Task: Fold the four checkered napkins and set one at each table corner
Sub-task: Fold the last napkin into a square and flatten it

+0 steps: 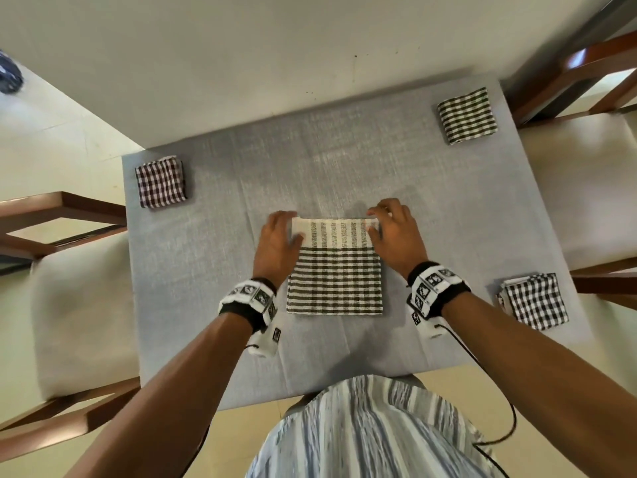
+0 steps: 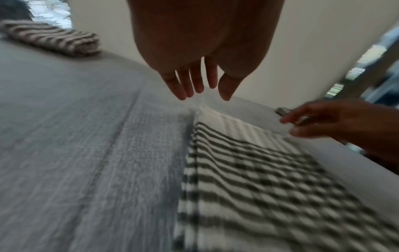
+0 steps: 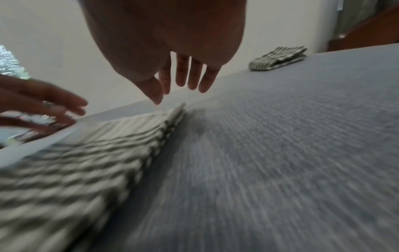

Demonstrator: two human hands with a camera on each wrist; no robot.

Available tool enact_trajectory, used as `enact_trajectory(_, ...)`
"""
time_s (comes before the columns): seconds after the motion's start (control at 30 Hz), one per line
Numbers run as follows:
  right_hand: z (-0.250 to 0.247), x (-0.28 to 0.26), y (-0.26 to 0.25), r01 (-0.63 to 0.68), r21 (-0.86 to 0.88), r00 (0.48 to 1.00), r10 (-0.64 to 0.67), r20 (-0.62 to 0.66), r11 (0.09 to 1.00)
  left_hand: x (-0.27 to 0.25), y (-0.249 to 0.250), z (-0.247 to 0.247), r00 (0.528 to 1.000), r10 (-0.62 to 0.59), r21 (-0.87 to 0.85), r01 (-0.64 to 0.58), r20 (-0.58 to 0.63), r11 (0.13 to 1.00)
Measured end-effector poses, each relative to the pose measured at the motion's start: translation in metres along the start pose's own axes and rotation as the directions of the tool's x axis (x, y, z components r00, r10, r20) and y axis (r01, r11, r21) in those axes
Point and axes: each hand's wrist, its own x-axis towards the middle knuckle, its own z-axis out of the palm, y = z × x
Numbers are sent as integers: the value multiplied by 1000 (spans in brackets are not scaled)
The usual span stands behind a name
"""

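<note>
A green-and-white checkered napkin (image 1: 334, 270) (image 2: 248, 170) (image 3: 86, 162) lies folded at the middle of the grey table (image 1: 224, 270). My left hand (image 1: 287, 225) (image 2: 205, 95) is at its far left corner, thumb over the cloth. My right hand (image 1: 377, 219) (image 3: 179, 93) is at its far right corner. The wrist views show both hands' fingers straight, just above the corners and not pinching. Folded napkins lie at the far left corner (image 1: 160, 182) (image 2: 51, 40), the far right corner (image 1: 467, 115) (image 3: 278, 58) and the near right corner (image 1: 534, 301).
Cream-cushioned wooden chairs stand close on the left (image 1: 79, 305) and on the right (image 1: 593, 188). A pale wall (image 1: 310, 46) runs along the table's far edge. My torso is against the near edge.
</note>
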Motion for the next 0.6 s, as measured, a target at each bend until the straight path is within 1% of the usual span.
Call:
enact_trajectory(0.03, 2, -11, -5, 30, -26, 999, -30, 11, 999, -13, 2, 6, 993, 115, 83, -118, 39, 990)
enact_trajectory(0.07, 5, -24, -12, 60, -41, 997, -58, 44, 997, -28, 4, 14, 977, 192, 147, -205, 97, 968)
enact_trajectory(0.13, 16, -50, -24, 122, -59, 982, -111, 151, 991, -57, 6, 31, 944, 260, 234, -305, 201, 923)
enact_trajectory(0.17, 23, -60, -29, 144, -69, 969, -127, 214, 987, -66, 6, 40, 936, 254, 272, -317, 243, 909)
enact_trajectory(0.23, 38, -79, -39, 168, -90, 943, -134, 304, 982, -81, 2, 54, 941, 199, 329, -286, 274, 900)
enact_trajectory(0.3, 53, -91, -46, 167, -109, 936, -123, 330, 980, -86, -3, 62, 955, 131, 356, -223, 265, 907)
enact_trajectory(0.37, 64, -97, -53, 134, -125, 944, -88, 318, 983, -88, -9, 67, 965, 76, 374, -170, 252, 912)
enact_trajectory(0.43, 73, -100, -57, 93, -153, 955, -44, 293, 984, -89, -17, 70, 968, 47, 390, -144, 248, 910)
enact_trajectory(0.6, 83, -110, -47, 4, -224, 964, 56, 261, 975, -93, -36, 75, 976, 57, 465, -152, 211, 872)
